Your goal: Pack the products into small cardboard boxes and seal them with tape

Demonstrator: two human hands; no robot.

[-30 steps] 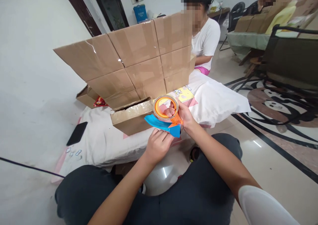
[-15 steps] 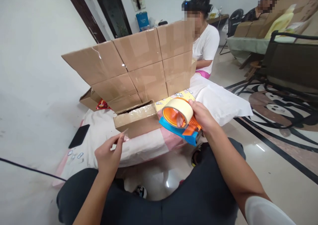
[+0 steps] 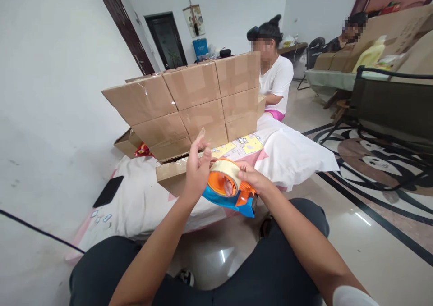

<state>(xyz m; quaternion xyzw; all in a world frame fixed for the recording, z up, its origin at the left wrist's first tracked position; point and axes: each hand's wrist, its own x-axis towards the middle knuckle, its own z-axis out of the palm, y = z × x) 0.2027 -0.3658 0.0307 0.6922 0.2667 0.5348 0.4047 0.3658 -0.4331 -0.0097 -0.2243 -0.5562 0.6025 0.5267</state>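
Observation:
My right hand point(image 3: 248, 176) grips a tape dispenser point(image 3: 241, 204) with a blue body and orange parts. A wide roll of pale tape point(image 3: 226, 168) sits on its orange hub, and fingertips show through the hub's hole. My left hand point(image 3: 198, 168) is raised just left of the roll, fingers stretched upward and apart, with nothing visible held in it. Behind that hand lies a low cardboard box point(image 3: 172, 174) with tape along its upper side; the hand hides its right part. Whether the left hand touches the box or the roll I cannot tell.
A stack of cardboard boxes point(image 3: 203, 110) stands on the cloth-covered table point(image 3: 142, 207). A black phone-like slab point(image 3: 108, 191) lies at the left. Behind the stack sits a person in a white shirt point(image 3: 279, 78). A dark chair point(image 3: 389, 103) stands at the right.
My left hand has moved right and up, and its pinched fingers have opened out. My right hand has brought the tape dispenser left and slightly down. The view has tilted up a little.

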